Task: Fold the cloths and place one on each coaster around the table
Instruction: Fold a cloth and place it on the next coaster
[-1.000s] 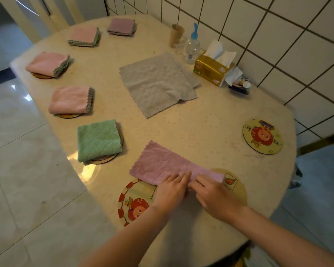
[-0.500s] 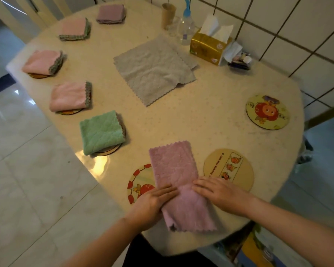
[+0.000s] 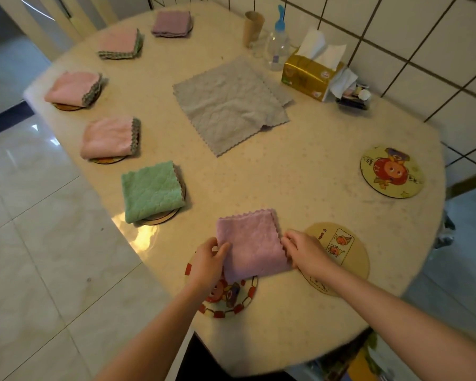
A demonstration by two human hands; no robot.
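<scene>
cloth: folded purple cloth (image 3: pixel 252 244), near edge, overlapping red-rimmed coaster (image 3: pixel 226 298)
left hand (image 3: pixel 208 264): pinching cloth's left edge
right hand (image 3: pixel 304 253): pinching its right edge

The light is dim, warm and yellowish. A bright patch of glare sits on the worktop (image 3: pixel 313 171) at its near-left edge, just below the green cloth (image 3: pixel 151 189), and paler reflections streak the glossy floor tiles (image 3: pixel 39 243) at left. Shadows under the folded cloths are soft and short. Wide-angle distortion bends the wall tile lines and worktop edges. Fine detail is slightly smeared throughout.
</scene>
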